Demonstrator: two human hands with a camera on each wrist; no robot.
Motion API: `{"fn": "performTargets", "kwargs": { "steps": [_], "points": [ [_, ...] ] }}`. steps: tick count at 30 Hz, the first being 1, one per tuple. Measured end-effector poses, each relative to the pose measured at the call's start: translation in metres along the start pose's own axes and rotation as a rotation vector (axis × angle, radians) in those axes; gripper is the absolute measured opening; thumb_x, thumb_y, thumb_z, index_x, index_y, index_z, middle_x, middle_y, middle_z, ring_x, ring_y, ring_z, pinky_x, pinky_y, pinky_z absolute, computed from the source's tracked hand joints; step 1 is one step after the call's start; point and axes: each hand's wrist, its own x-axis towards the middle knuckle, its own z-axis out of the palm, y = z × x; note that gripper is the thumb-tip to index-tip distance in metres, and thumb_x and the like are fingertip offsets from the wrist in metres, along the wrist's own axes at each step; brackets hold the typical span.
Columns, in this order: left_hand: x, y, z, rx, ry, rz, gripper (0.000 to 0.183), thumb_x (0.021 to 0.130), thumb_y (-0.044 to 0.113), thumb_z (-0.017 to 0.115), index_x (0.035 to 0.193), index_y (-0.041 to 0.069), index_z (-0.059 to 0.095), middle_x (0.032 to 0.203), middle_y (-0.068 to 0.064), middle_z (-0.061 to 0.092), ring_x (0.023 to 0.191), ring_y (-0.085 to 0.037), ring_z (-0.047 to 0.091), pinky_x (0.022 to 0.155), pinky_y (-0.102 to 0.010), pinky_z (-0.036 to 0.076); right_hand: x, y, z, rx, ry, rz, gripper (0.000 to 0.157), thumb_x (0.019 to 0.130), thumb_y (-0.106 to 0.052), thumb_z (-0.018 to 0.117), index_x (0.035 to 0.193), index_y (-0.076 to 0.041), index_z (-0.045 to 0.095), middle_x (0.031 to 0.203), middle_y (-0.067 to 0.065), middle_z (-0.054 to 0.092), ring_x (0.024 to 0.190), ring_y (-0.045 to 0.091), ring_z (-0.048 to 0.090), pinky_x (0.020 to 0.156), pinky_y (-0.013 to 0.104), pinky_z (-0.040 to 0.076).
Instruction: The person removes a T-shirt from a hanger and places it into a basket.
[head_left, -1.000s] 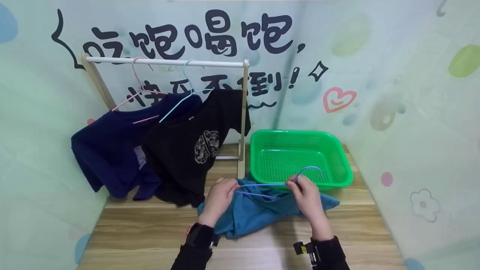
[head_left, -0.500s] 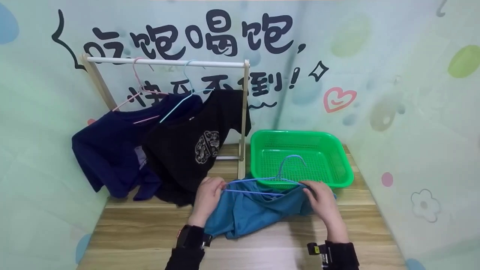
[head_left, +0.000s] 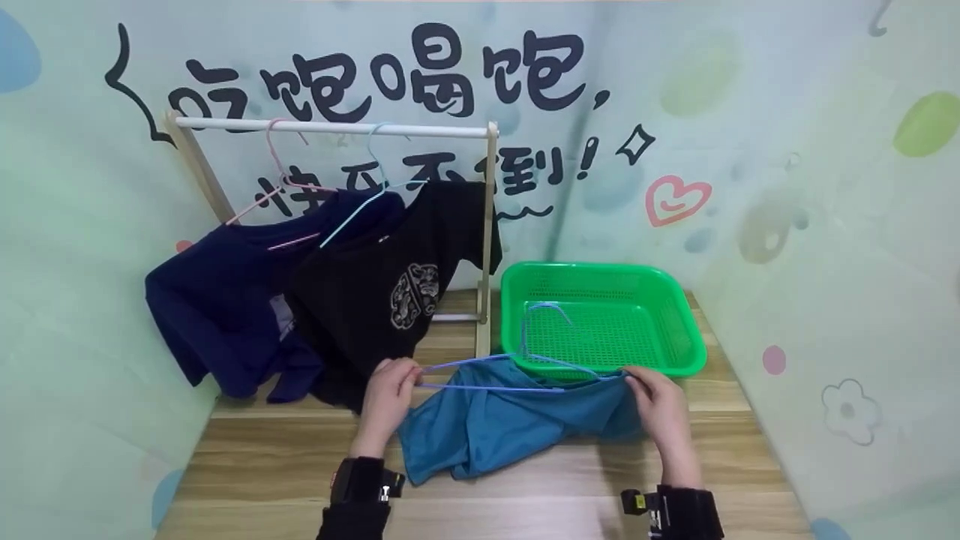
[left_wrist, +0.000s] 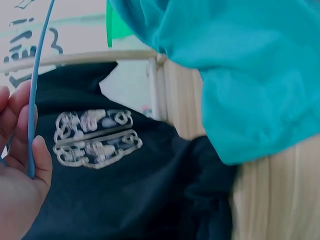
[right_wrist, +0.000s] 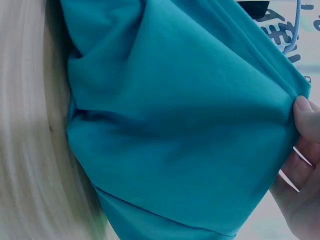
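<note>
A teal shirt [head_left: 517,427] lies bunched in front of the basket, partly lifted. Into its neck opening runs a blue-purple wire hanger [head_left: 487,388], hook upward over the basket. My left hand [head_left: 391,390] holds the hanger's left end, outside the fabric; in the left wrist view, thumb and fingers close around the wire [left_wrist: 34,85]. At the other side my right hand [head_left: 661,397] pinches the shirt's upper right corner between thumb and fingers, as the right wrist view confirms. The cloth hides the hanger's right end.
A green basket [head_left: 671,315] stands behind the shirt. To the left, a wood-and-white rack [head_left: 330,127] bears a navy shirt [head_left: 217,292] on a pink hanger and a black T-shirt [head_left: 352,300] on a light-blue hanger. Printed sheets enclose the wooden table [head_left: 525,502].
Both hands have spread apart, the left moving left with the hanger. The hook has shifted left over the basket. My right hand went from near the hook to the shirt's right corner.
</note>
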Motion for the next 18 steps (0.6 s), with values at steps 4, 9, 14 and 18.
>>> {"fn": "performTargets", "kwargs": {
  "steps": [4,9,14,18],
  "points": [
    [-0.005,-0.01,-0.009,-0.011,0.011,0.005,0.018,0.085,-0.003,0.069,0.074,0.008,0.06,0.071,-0.001,0.061,0.069,-0.023,0.054,0.068,-0.035,0.043,-0.001,0.005,0.002,0.009,0.002,0.055,0.016,0.093,0.004,0.065,0.107,0.005,0.071,0.107,0.021,0.07,0.103,0.037,0.065,0.089,0.05,0.05],
    [-0.013,-0.021,-0.023,-0.041,0.026,-0.019,0.018,0.086,-0.006,0.066,0.074,0.007,0.062,0.072,-0.001,0.064,0.069,-0.023,0.056,0.069,-0.034,0.043,-0.003,0.013,0.007,-0.004,0.023,0.101,0.017,0.093,0.002,0.065,0.108,0.007,0.07,0.107,0.023,0.069,0.103,0.039,0.065,0.089,0.05,0.05],
    [-0.02,-0.03,-0.036,-0.028,0.05,-0.071,0.018,0.087,-0.005,0.067,0.074,0.006,0.062,0.071,-0.001,0.064,0.068,-0.022,0.055,0.067,-0.033,0.042,-0.01,0.022,0.015,-0.036,0.012,0.145,0.018,0.094,0.0,0.064,0.109,0.007,0.07,0.107,0.024,0.069,0.101,0.04,0.065,0.089,0.051,0.05],
    [-0.024,-0.035,-0.044,-0.016,0.07,-0.082,0.018,0.088,-0.005,0.066,0.074,0.006,0.062,0.07,-0.002,0.064,0.067,-0.023,0.054,0.065,-0.033,0.041,-0.016,0.029,0.022,-0.06,-0.024,0.171,0.018,0.096,-0.001,0.062,0.111,0.007,0.069,0.108,0.025,0.068,0.102,0.041,0.064,0.089,0.052,0.049]
  ]
}}
